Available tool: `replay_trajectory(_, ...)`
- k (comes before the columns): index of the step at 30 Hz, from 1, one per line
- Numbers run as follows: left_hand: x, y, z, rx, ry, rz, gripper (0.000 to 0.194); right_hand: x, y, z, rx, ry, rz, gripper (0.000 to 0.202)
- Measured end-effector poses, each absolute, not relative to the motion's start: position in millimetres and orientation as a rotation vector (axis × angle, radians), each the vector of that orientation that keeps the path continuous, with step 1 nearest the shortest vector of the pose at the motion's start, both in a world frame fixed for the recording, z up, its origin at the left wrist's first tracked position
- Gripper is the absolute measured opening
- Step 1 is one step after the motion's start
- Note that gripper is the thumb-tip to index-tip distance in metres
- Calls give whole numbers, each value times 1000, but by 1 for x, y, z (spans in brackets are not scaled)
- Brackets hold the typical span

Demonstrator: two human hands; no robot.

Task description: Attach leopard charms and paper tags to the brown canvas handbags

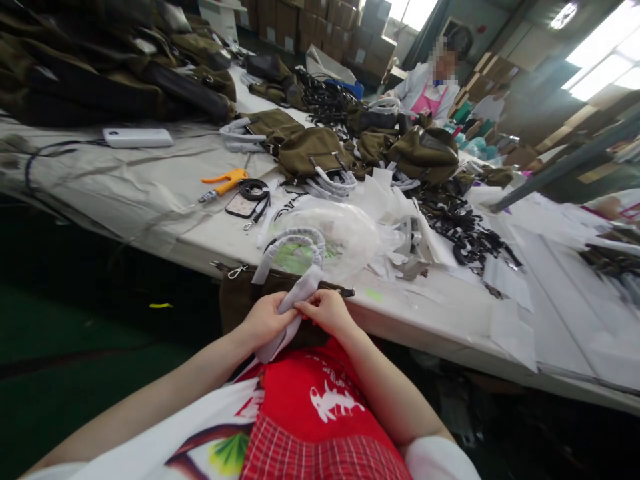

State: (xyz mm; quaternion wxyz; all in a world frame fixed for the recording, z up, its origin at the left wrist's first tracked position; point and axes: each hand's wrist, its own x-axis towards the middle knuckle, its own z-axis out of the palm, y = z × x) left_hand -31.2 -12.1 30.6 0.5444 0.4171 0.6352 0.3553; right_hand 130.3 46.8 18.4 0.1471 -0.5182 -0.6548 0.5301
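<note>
My red apron [320, 400] is nearest, at 6 o'clock. Just past it, L hand [263, 319] is closed on the grey wrap [306, 285]; R hand [333, 312] pinches its edge, fingertips together. The wrap's on a handle [300, 235] of the dark olive bag [233, 300], at the table edge, 12 o'clock.

Progress, my read: handle arc's covered, approx. all of it; the lower stretch of wrap, betw. my hands & down to the apron, looks loose, so that bit's left. Can't tell if it's fastened underneath.

Table [187, 233] has a pale, creased cover. At 11: phone [241, 205], coiled black strap [254, 190], orange-handled tool [227, 181]. Clear plastic bag [345, 233] at 12–1, more olive bags [317, 152] w/ grey-wrapped handles beyond, black straps & hardware [460, 230] at 2.

Room: co-worker [433, 87] at 1, stacked cartons [330, 30] at 12, dark green floor [100, 280] at 9.
</note>
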Motion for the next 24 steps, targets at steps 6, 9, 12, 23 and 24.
replay_trajectory(6,-39,-12,37,693,1281,853,45,133,47,13,-1516,-1789,1679,50)
replay_trajectory(9,-43,-11,35,522,1120,849,48,133,41,11,-1269,-1442,2048,45)
replay_trajectory(12,-51,-11,29,499,1200,863,57,133,37,13,-1083,-1237,2168,37)
replay_trajectory(23,-89,-44,56,860,1365,797,70,112,21,11,-1129,-1217,2368,49)
replay_trajectory(24,-93,-49,61,936,1388,777,71,107,19,12,-1135,-1239,2380,52)
